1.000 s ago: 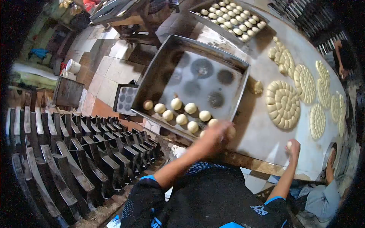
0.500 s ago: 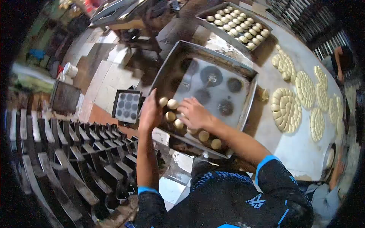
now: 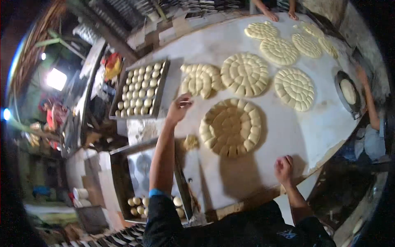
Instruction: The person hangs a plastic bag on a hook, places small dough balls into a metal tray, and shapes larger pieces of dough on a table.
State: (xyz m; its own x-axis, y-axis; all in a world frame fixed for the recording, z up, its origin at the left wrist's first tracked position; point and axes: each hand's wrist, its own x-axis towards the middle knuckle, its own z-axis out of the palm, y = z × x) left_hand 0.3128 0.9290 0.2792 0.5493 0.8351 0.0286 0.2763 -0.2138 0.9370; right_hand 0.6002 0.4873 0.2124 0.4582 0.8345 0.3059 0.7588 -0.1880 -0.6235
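My left hand point(image 3: 180, 108) is over the table beside a partly broken-up round of cut dough point(image 3: 201, 80). Its fingers reach forward, slightly apart, and hold nothing I can see. Below it lies a large round of dough point(image 3: 231, 127) cut into pieces, partly in shadow. My right hand point(image 3: 284, 169) hovers near the table's front edge, right of that round, its fingers curled in with nothing visible in them. Past my left forearm sits a deep metal baking tray point(image 3: 117, 173) with several dough balls point(image 3: 138, 201) at its near end.
Rows of dough balls fill another tray point(image 3: 161, 88) at the left. More cut dough rounds point(image 3: 294, 88) spread across the table point(image 3: 279, 127). A small dough scrap point(image 3: 191, 142) lies by the deep tray. Other people's hands point(image 3: 271, 15) show at the far edge; another arm point(image 3: 370, 99) is near a dough-filled pan point(image 3: 349, 92).
The view has swung right to the table. Both my hands have left the dough balls in the deep tray; my left now reaches by the broken-up round, my right is over the near edge.
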